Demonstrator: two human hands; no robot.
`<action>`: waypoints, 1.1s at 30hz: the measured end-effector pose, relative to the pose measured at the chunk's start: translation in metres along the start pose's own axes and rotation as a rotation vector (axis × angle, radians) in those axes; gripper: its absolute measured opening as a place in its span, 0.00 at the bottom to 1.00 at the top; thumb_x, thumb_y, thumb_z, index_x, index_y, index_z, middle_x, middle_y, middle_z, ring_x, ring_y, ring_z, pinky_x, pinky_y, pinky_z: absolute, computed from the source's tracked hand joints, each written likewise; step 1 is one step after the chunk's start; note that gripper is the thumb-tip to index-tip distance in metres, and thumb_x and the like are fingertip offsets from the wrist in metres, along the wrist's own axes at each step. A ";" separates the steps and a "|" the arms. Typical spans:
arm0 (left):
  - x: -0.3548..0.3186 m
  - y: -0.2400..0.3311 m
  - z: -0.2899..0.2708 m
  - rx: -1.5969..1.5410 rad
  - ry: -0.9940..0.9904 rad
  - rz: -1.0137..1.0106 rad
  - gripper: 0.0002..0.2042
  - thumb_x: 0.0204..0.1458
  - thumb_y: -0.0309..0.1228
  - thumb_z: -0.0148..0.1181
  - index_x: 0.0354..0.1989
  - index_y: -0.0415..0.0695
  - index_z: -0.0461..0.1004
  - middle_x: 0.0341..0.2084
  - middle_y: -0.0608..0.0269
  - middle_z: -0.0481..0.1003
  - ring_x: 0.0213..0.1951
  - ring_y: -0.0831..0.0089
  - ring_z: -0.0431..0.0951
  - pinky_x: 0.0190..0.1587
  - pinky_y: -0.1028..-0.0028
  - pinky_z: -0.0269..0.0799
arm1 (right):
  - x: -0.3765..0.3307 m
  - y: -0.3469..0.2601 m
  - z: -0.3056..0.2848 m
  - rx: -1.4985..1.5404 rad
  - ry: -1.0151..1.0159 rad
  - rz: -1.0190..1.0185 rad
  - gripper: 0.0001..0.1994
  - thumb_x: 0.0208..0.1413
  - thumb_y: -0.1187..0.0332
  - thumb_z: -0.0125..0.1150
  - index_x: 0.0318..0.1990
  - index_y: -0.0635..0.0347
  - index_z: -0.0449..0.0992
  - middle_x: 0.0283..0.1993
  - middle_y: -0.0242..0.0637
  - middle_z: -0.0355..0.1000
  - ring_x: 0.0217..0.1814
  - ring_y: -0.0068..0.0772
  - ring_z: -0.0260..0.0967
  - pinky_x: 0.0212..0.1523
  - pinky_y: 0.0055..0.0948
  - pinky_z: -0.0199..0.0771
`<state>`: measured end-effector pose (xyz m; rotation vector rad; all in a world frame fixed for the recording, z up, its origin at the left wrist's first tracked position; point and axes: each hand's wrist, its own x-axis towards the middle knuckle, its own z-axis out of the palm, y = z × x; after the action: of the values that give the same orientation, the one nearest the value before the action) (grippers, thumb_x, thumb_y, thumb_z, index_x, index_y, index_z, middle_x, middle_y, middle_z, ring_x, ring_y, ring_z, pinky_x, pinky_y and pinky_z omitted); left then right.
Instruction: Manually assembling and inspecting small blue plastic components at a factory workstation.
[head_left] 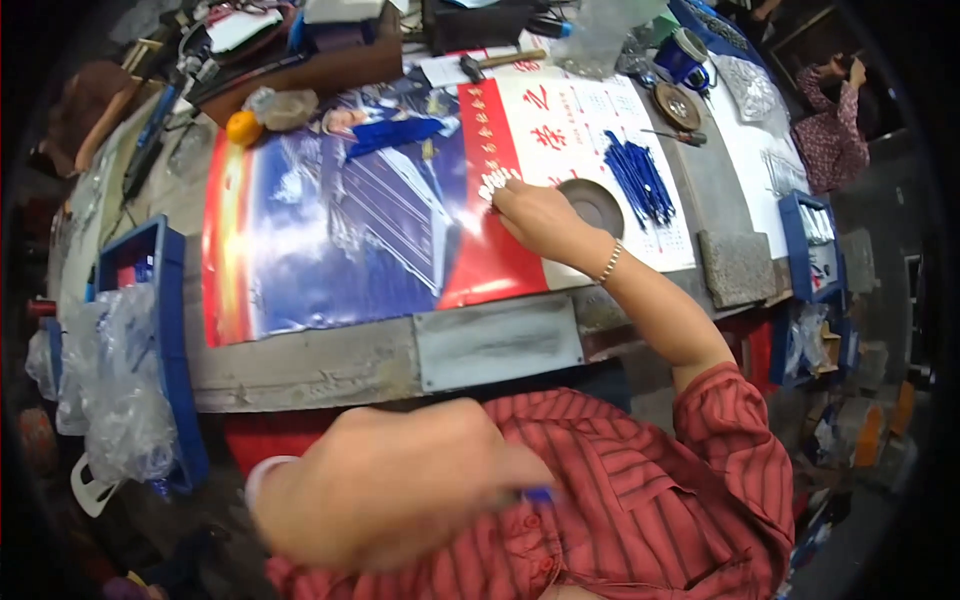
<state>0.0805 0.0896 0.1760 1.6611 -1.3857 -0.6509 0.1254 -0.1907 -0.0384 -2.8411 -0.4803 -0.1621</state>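
Close to the camera and smeared by motion, my left hand (390, 485) is held in front of my striped shirt. Its fingers are closed, and a small blue piece (538, 494) sticks out at their tips. My right hand (545, 222) reaches over the table, fingertips pinched together at a small pile of white pieces (495, 182) on the poster's red part. Whether a piece is between those fingers is hidden. A round dark dish (592, 206) lies partly behind my right wrist. Right of it rests a bundle of thin blue sticks (638, 178). More blue pieces (395, 135) lie on the poster's far part.
A glossy poster (330, 250) covers the table's middle. At the back are an orange (243, 127), a hammer (500, 62) and a blue mug (683, 58). A grey stone block (736, 268) sits at right. Blue crates (172, 350) flank the table. Other people sit at both far sides.
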 end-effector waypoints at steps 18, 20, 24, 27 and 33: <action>-0.024 -0.081 0.117 -0.977 0.556 -0.595 0.07 0.53 0.19 0.50 0.40 0.34 0.70 0.26 0.60 0.73 0.22 0.79 0.70 0.24 0.81 0.66 | 0.013 -0.010 -0.016 0.224 -0.206 0.132 0.06 0.45 0.71 0.53 0.29 0.59 0.76 0.29 0.46 0.74 0.32 0.49 0.73 0.32 0.43 0.73; -0.018 -0.074 0.119 -0.960 0.600 -0.599 0.07 0.55 0.22 0.50 0.41 0.37 0.70 0.25 0.65 0.71 0.21 0.81 0.67 0.23 0.83 0.62 | 0.008 -0.015 -0.010 0.212 -0.156 0.125 0.06 0.43 0.71 0.54 0.28 0.63 0.75 0.27 0.47 0.73 0.31 0.50 0.73 0.31 0.44 0.73; -0.007 -0.067 0.126 -1.038 0.690 -0.536 0.08 0.55 0.21 0.51 0.42 0.39 0.71 0.24 0.69 0.69 0.22 0.82 0.65 0.25 0.84 0.60 | -0.011 -0.017 -0.021 0.269 -0.037 0.111 0.06 0.43 0.72 0.55 0.28 0.65 0.70 0.26 0.50 0.71 0.31 0.53 0.71 0.31 0.46 0.71; 0.006 -0.061 0.128 -1.048 0.696 -0.478 0.08 0.56 0.21 0.50 0.43 0.39 0.70 0.24 0.68 0.68 0.23 0.82 0.66 0.25 0.85 0.60 | -0.024 -0.018 -0.028 0.400 0.042 0.110 0.06 0.44 0.72 0.54 0.31 0.65 0.68 0.26 0.49 0.70 0.30 0.53 0.70 0.31 0.43 0.70; 0.019 -0.067 0.140 -0.845 0.894 -0.450 0.07 0.58 0.22 0.48 0.43 0.37 0.69 0.24 0.67 0.68 0.23 0.82 0.66 0.26 0.86 0.60 | -0.068 -0.063 -0.077 0.947 0.161 0.105 0.11 0.49 0.73 0.58 0.42 0.62 0.71 0.31 0.41 0.71 0.31 0.37 0.70 0.34 0.32 0.71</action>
<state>0.0052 0.0334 0.0515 1.2637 -0.0451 -0.5140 0.0358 -0.1750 0.0397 -1.9001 -0.2632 -0.1009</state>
